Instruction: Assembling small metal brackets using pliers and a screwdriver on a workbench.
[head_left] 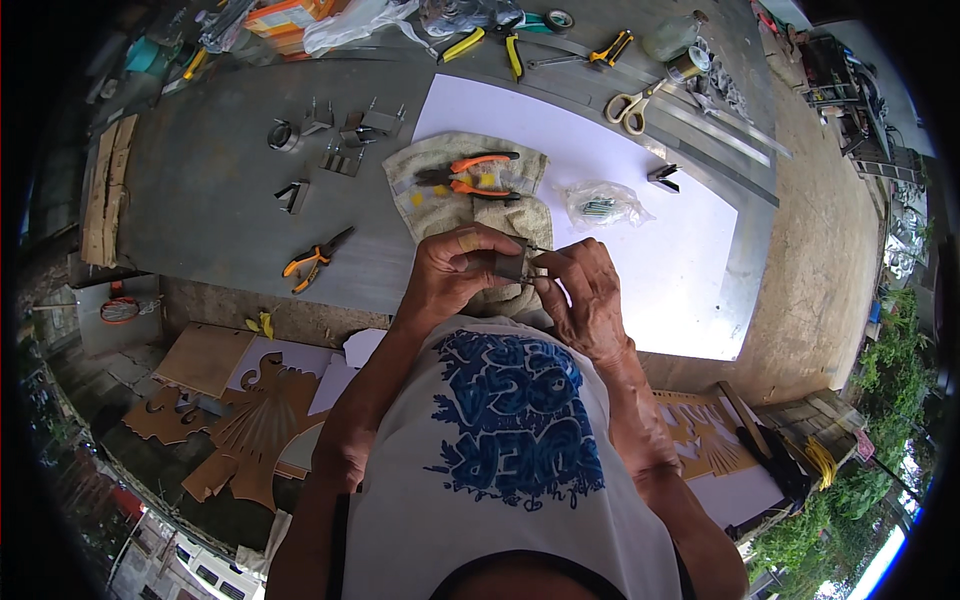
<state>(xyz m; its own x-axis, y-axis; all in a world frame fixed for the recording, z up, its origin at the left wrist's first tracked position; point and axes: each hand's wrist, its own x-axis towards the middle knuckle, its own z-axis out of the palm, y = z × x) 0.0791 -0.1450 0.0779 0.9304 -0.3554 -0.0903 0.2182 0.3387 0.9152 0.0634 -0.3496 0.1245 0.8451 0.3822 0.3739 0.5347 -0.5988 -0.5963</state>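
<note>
My left hand (pixel 450 270) grips a small grey metal bracket (pixel 510 262) just in front of my chest. From the other side, my right hand (pixel 585 295) pinches a thin screw at the bracket's edge; its fingertips partly cover it. Beneath the hands lies a folded beige cloth (pixel 425 220), and on it rest orange-handled pliers (pixel 483 175). A clear plastic bag of screws (pixel 602 208) sits on a white sheet (pixel 680 270) beyond my right hand. Another small bracket (pixel 663 178) stands on that sheet.
Several brackets (pixel 342 160) with upright screws stand on the grey metal tabletop (pixel 210 190). A second pair of pliers (pixel 318 260) lies left of the cloth. Scissors (pixel 632 108), a jar (pixel 672 38) and more tools line the far edge. Cut wooden panels (pixel 265 425) lie below the table's near edge.
</note>
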